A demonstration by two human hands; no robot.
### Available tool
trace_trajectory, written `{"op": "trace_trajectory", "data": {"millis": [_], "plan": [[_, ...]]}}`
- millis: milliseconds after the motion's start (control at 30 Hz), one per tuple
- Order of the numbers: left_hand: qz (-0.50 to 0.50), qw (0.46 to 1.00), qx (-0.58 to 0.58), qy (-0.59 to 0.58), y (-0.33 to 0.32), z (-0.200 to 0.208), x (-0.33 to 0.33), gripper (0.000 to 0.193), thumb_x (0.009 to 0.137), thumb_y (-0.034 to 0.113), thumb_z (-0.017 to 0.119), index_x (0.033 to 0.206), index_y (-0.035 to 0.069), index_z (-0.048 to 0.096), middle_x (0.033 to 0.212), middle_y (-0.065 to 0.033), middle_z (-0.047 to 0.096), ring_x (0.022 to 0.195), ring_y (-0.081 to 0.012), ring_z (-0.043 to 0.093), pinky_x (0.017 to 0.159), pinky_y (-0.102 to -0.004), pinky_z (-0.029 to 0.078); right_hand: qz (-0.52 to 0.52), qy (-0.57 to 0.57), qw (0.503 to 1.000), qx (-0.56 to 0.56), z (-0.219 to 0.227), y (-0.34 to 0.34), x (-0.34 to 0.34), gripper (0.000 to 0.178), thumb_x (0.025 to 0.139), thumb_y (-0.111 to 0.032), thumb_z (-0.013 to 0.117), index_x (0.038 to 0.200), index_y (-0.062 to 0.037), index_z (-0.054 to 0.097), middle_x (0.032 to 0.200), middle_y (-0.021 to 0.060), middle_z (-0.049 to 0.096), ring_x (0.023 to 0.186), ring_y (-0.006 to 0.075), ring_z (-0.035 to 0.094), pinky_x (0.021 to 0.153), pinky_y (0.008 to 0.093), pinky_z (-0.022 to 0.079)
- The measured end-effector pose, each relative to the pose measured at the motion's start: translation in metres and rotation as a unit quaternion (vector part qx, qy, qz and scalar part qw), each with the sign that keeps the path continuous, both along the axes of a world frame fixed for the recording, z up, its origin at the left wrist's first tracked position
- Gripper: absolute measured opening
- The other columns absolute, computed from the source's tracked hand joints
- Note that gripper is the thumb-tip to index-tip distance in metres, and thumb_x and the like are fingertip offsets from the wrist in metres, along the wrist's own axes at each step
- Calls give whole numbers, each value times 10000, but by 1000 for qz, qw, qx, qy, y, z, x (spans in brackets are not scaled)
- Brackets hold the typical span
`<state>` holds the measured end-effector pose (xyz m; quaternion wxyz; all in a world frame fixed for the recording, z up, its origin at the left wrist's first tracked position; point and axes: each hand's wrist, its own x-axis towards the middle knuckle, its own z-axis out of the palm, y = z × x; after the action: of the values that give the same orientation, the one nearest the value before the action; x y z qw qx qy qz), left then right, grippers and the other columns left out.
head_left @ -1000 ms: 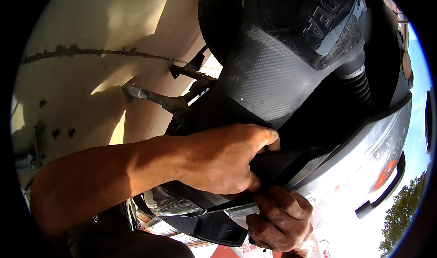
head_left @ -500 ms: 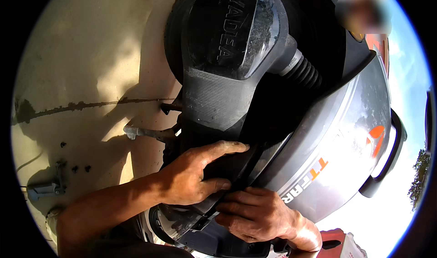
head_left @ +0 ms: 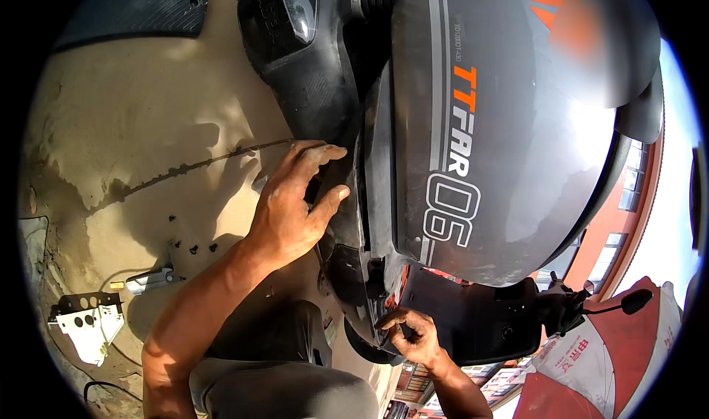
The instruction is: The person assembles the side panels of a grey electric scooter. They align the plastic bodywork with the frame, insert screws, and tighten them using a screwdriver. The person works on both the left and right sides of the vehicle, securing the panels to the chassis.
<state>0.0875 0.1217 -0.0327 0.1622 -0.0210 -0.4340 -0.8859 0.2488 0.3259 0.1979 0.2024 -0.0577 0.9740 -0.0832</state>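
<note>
An electric scooter stands before me, its glossy grey side fairing (head_left: 517, 168) carrying stripes and orange and white lettering. Below the fairing runs a long black side panel (head_left: 348, 230). My left hand (head_left: 288, 208) is at this panel's lower edge, thumb and fingers apart, with nothing in its grasp. Farther along, my right hand (head_left: 413, 338) has its fingers curled in a pinch on the panel's narrow end. The fingertips partly hide the exact spot gripped. A black rear-drive cover (head_left: 310, 101) sits beyond my left hand.
Several small dark screws (head_left: 193, 249) lie on the concrete floor (head_left: 125, 153), near a grey metal tool-like object (head_left: 151, 280). A pale bracket with holes (head_left: 88, 326) is at the left. My grey-clad knee (head_left: 288, 389) is below; a red-and-white umbrella (head_left: 569, 389) stands beyond the scooter.
My view has shifted toward the scooter's other end. My hands have moved apart: the left is spread at the panel edge, the right has gone to the panel's narrow end.
</note>
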Motion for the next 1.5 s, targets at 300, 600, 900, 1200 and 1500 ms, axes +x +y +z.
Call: {"op": "trace_trajectory", "data": {"millis": [300,600,900,1200,1500], "plan": [[-195,980,-31,-5,34,13,50,402,953,54,776,1326,-2,637,1146,-49,652,1039,-122,614,953,-274,510,-190,259,946,-35,-55,142,131,201,862,97,626,1014,-14,695,1015,113,712,859,200,678,799,312,547],[-238,965,-70,-91,22,41,40,463,982,111,739,1344,-133,585,1085,-168,751,936,-231,744,842,-317,609,-165,374,908,-90,-93,191,149,263,825,115,635,1043,-26,677,1101,140,694,1029,325,688,895,382,554],[-246,948,-96,-178,29,84,42,163,1004,122,712,1083,-19,693,982,-132,730,920,-267,758,824,-365,649,-117,464,871,-110,-119,231,127,241,791,71,686,998,-50,700,926,112,696,858,292,687,756,383,554],[-153,956,-109,-223,55,107,49,289,1006,265,748,976,-12,669,848,-96,669,780,-255,711,774,-401,658,-157,509,814,-231,-140,248,99,179,829,60,678,984,-20,715,789,91,682,626,197,633,590,314,505],[-180,945,-145,-233,52,114,36,555,948,404,815,1123,-97,655,978,-176,657,868,-300,745,787,-408,665,-194,460,783,-371,-153,262,99,123,930,79,622,1019,33,693,916,34,685,694,39,533,622,209,433]]}}
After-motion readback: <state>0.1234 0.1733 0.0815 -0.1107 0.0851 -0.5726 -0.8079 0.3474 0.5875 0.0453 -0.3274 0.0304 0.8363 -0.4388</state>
